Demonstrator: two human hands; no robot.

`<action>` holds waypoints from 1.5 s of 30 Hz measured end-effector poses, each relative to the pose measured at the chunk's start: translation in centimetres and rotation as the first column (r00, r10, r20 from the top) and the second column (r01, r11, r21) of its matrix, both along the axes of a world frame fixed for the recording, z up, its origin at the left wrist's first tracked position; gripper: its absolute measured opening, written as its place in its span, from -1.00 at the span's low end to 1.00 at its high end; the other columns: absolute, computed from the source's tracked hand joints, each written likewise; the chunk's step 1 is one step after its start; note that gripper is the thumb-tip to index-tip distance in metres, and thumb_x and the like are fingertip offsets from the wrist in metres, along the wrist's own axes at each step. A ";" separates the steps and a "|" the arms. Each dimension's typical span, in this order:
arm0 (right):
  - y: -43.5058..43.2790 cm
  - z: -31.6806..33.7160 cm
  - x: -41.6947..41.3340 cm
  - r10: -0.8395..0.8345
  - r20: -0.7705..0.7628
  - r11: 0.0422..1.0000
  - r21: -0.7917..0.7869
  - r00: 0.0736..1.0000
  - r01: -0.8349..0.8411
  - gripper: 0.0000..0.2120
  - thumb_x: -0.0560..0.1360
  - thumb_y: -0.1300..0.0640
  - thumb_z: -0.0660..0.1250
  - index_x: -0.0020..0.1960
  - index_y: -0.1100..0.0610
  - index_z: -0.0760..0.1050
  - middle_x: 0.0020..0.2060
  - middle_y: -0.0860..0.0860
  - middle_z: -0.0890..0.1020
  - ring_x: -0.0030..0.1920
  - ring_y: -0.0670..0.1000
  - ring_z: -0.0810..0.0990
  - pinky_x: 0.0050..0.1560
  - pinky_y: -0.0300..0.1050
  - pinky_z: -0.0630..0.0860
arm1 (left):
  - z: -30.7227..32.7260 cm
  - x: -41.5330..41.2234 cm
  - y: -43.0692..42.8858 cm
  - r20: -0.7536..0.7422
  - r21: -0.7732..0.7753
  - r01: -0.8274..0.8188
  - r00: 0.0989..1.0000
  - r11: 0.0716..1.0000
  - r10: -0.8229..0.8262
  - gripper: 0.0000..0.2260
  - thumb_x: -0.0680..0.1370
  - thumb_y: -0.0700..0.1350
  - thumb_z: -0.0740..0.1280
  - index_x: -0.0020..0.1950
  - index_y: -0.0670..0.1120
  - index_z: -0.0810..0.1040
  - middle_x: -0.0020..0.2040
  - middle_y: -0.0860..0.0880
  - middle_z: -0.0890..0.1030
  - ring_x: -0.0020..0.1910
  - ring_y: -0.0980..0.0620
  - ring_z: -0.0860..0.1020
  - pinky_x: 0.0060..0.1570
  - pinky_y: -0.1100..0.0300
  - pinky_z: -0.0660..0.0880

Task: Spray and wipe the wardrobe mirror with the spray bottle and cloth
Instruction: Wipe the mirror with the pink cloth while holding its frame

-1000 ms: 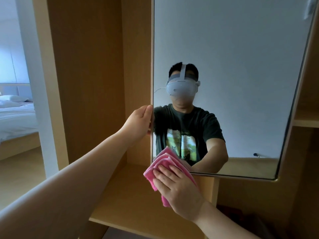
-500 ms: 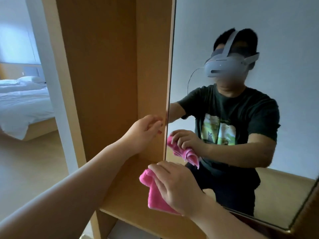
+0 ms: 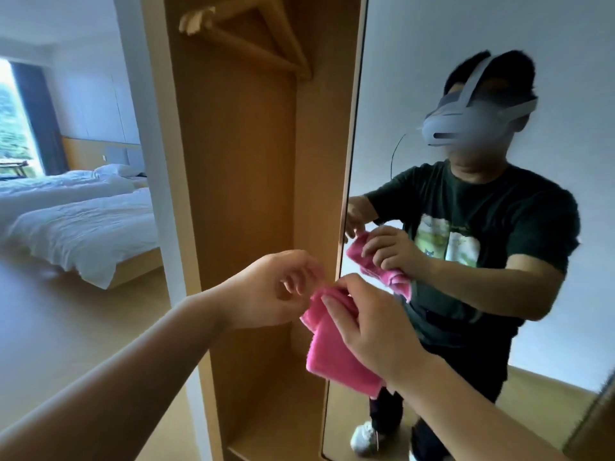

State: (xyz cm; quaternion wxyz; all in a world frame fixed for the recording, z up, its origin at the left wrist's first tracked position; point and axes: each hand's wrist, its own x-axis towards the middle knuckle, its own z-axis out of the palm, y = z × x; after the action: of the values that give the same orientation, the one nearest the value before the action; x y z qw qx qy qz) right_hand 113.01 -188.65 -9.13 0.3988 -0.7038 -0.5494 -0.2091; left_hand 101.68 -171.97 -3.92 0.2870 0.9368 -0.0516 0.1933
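The wardrobe mirror is a tall panel filling the right side, with its left edge against the wooden wardrobe. My right hand grips a folded pink cloth a short way in front of the mirror's lower left edge, off the glass. My left hand hovers just left of the cloth with loosely curled, spread fingers, and its fingertips are at the cloth's top corner. The mirror reflects me and both hands at the cloth. No spray bottle is in view.
An open wooden wardrobe compartment stands left of the mirror, with wooden hangers at its top. Beyond the doorway on the left is a bedroom with white beds and wooden floor.
My right hand lifted the cloth off the mirror's bottom edge. My left hand let go of the mirror's left edge and came across to the cloth. The view shifted left and down.
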 end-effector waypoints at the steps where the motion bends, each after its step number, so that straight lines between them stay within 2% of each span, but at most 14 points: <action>1: -0.5 1.9 0.1 0.013 -0.016 1.000 0.016 1.000 -0.013 -0.62 0.57 -0.24 0.13 0.01 0.04 0.52 -0.24 -0.22 0.55 -0.28 -0.26 0.53 -0.18 -0.44 0.47 | 1.5 0.0 -0.5 0.019 0.071 0.021 1.000 0.997 -0.023 -0.71 0.46 -0.14 0.41 0.15 0.08 0.53 -0.02 0.18 0.57 -0.01 0.09 0.58 -0.06 0.14 0.60; 9: -3.7 10.2 -1.1 0.139 -0.205 0.990 0.059 0.969 -0.129 -0.78 0.49 -0.17 0.22 -0.07 -0.06 0.53 -0.30 -0.22 0.60 -0.19 -0.21 0.60 -0.13 -0.40 0.48 | 7.4 0.2 -4.5 0.345 0.271 0.123 0.913 0.955 -0.215 -0.71 0.50 -0.22 0.42 0.21 -0.05 0.59 0.08 0.07 0.57 0.03 0.10 0.60 -0.05 0.20 0.60; 14: -4.5 12.2 -1.9 0.126 -0.297 0.988 -0.045 0.947 -0.145 -0.71 0.48 -0.30 0.24 -0.04 -0.13 0.57 -0.19 -0.23 0.64 -0.14 -0.19 0.62 -0.10 -0.32 0.51 | 9.1 0.0 -4.1 0.380 0.347 0.182 0.869 0.920 -0.315 -0.78 0.52 -0.20 0.40 0.17 -0.15 0.64 -0.02 -0.04 0.62 -0.05 0.06 0.61 -0.10 0.14 0.60; 17: -5.2 13.3 -1.9 0.169 -0.418 0.958 -0.145 0.893 -0.249 -0.70 0.41 -0.31 0.35 0.05 -0.19 0.58 -0.14 -0.20 0.66 -0.11 -0.16 0.64 -0.11 -0.31 0.54 | 10.3 -0.1 -3.4 0.378 0.377 0.207 0.856 0.903 -0.353 -0.83 0.55 -0.16 0.35 0.09 -0.18 0.65 -0.07 0.09 0.61 -0.10 0.15 0.61 -0.08 0.28 0.57; 21: -6.1 14.5 -1.9 0.107 -0.435 0.927 -0.281 0.894 -0.247 -0.73 0.32 -0.03 0.56 -0.02 -0.23 0.59 -0.21 -0.15 0.66 -0.20 -0.14 0.65 -0.21 -0.31 0.55 | 11.3 -0.5 -1.6 0.388 0.169 0.171 0.894 0.971 -0.225 -0.91 0.58 -0.19 0.32 0.00 -0.09 0.61 -0.20 0.19 0.59 -0.22 0.22 0.60 -0.23 0.39 0.52; 24: -6.2 15.2 -1.9 0.069 -0.446 0.991 -0.069 0.892 -0.111 -0.82 0.33 0.13 0.56 -0.12 -0.04 0.63 -0.25 0.02 0.68 -0.28 0.00 0.68 -0.24 -0.19 0.61 | 11.9 -0.6 -0.6 0.353 -0.008 0.142 0.926 0.990 -0.130 -0.91 0.60 -0.18 0.27 -0.03 -0.08 0.56 -0.20 0.04 0.62 -0.22 0.11 0.61 -0.21 0.13 0.60; 26: -6.1 15.9 -2.0 0.048 -0.465 0.997 0.078 0.884 -0.013 -0.86 0.33 0.21 0.54 -0.17 0.08 0.62 -0.27 0.14 0.67 -0.34 0.10 0.66 -0.28 -0.09 0.62 | 12.3 -0.6 -0.5 0.247 -0.163 0.220 0.953 0.962 -0.176 -0.89 0.62 -0.21 0.21 -0.01 -0.10 0.53 -0.14 -0.10 0.62 -0.16 -0.02 0.63 -0.12 -0.01 0.62; 28: -5.7 16.6 -2.2 0.021 -0.480 0.988 0.143 0.877 0.054 -0.86 0.34 0.31 0.47 -0.21 0.10 0.58 -0.36 0.12 0.63 -0.43 0.04 0.58 -0.40 -0.14 0.54 | 12.8 -0.6 -0.7 0.175 -0.329 0.344 0.937 0.879 -0.302 -0.90 0.63 -0.24 0.18 0.03 -0.13 0.48 -0.11 -0.17 0.61 -0.14 -0.07 0.65 -0.09 -0.01 0.63; 30: -5.2 17.2 -2.3 -0.016 -0.481 0.975 0.189 0.877 0.121 -0.88 0.31 0.34 0.40 -0.19 0.16 0.56 -0.41 0.12 0.60 -0.46 0.03 0.56 -0.45 -0.15 0.50 | 13.5 -0.2 -1.2 0.155 -0.349 0.421 0.907 0.837 -0.391 -0.87 0.57 -0.16 0.26 0.10 -0.13 0.46 -0.10 -0.15 0.64 -0.12 -0.08 0.67 -0.09 0.02 0.63; 34: -4.7 19.0 -2.4 -0.076 -0.369 0.928 0.313 0.926 0.201 -0.83 0.34 0.38 0.32 -0.12 0.17 0.52 -0.43 0.07 0.61 -0.52 0.06 0.56 -0.53 -0.15 0.47 | 15.2 1.5 -3.1 0.146 -0.246 0.390 0.920 0.887 -0.364 -0.83 0.53 -0.10 0.38 0.08 -0.03 0.48 -0.08 -0.04 0.69 -0.15 -0.03 0.70 -0.14 0.05 0.65; 37: -5.4 20.8 -2.1 -0.132 -0.173 0.945 0.277 0.976 0.176 -0.76 0.37 0.18 0.31 0.01 -0.02 0.57 -0.14 -0.06 0.65 -0.22 -0.09 0.65 -0.25 -0.23 0.57 | 16.8 2.9 -4.6 0.262 -0.270 0.335 0.928 0.903 -0.266 -0.88 0.53 -0.14 0.38 0.03 0.00 0.49 -0.12 -0.03 0.69 -0.20 0.03 0.70 -0.19 0.15 0.65; 40: -6.3 22.9 -1.7 -0.039 -0.067 0.991 0.123 0.997 0.047 -0.60 0.42 0.00 0.36 0.26 -0.10 0.46 0.09 -0.09 0.58 0.07 -0.04 0.62 0.05 -0.06 0.59 | 19.4 4.0 -5.8 0.361 -0.399 0.378 0.902 0.836 -0.236 -0.89 0.56 -0.21 0.35 0.04 -0.05 0.50 -0.16 -0.02 0.70 -0.21 -0.02 0.70 -0.22 0.20 0.63; 43: -7.1 24.9 -1.0 -0.105 0.094 0.993 0.060 0.990 0.100 -0.38 0.34 -0.05 0.48 0.34 -0.22 0.32 0.13 -0.23 0.48 0.08 -0.15 0.55 0.06 -0.14 0.56 | 22.1 4.6 -7.5 0.427 -0.467 0.425 0.876 0.775 -0.223 -0.86 0.56 -0.21 0.36 0.10 -0.13 0.48 -0.17 -0.08 0.71 -0.20 -0.06 0.71 -0.24 0.22 0.62; 45: -7.3 26.5 -0.2 -0.167 0.172 0.979 0.144 0.971 0.143 -0.43 0.41 0.07 0.47 0.33 -0.19 0.33 0.09 -0.25 0.45 0.03 -0.17 0.54 0.01 -0.16 0.57 | 23.6 4.7 -8.6 0.469 -0.457 0.446 0.856 0.769 -0.218 -0.83 0.56 -0.18 0.37 0.12 -0.15 0.47 -0.17 -0.10 0.71 -0.19 -0.05 0.71 -0.24 0.24 0.61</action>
State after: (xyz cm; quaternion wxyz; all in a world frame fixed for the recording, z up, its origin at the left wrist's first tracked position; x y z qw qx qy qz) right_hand 112.77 -195.97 17.36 0.3743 -0.6948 -0.5121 -0.3392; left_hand 106.41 -180.58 19.73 0.5579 0.7311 -0.2182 0.3265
